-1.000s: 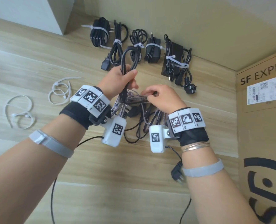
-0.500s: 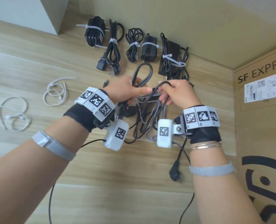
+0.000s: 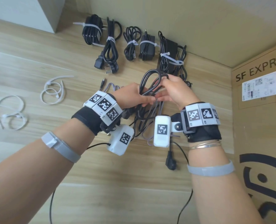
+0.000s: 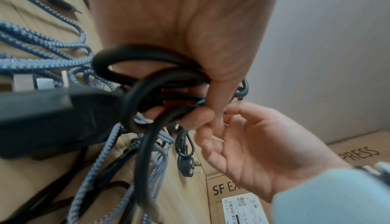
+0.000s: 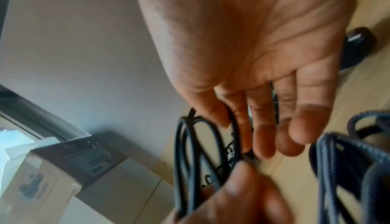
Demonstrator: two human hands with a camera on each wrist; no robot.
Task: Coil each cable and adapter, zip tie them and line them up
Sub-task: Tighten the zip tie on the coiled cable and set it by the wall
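My left hand (image 3: 134, 97) grips a bunch of black cable loops (image 3: 148, 78), seen close as coils (image 4: 160, 70) under its curled fingers. A black adapter brick (image 4: 42, 115) and a grey braided cable (image 3: 151, 113) hang tangled below that hand. My right hand (image 3: 174, 89) is raised at the top of the loops, with one strand (image 5: 190, 144) passing between its fingers (image 5: 263, 127). The cable's plug (image 3: 170, 162) dangles below the wrists. Several tied bundles (image 3: 131, 42) lie in a row along the wall.
Loose white zip ties (image 3: 53, 91) and another pair (image 3: 9, 113) lie on the wooden floor at the left. A cardboard box (image 3: 260, 110) stands at the right and a white box (image 3: 21, 10) at the back left. A plug (image 4: 190, 165) lies near the cardboard box.
My right hand has risen from beside the left hand to the top of the black loops, bringing cable with it. The left hand keeps its grip.
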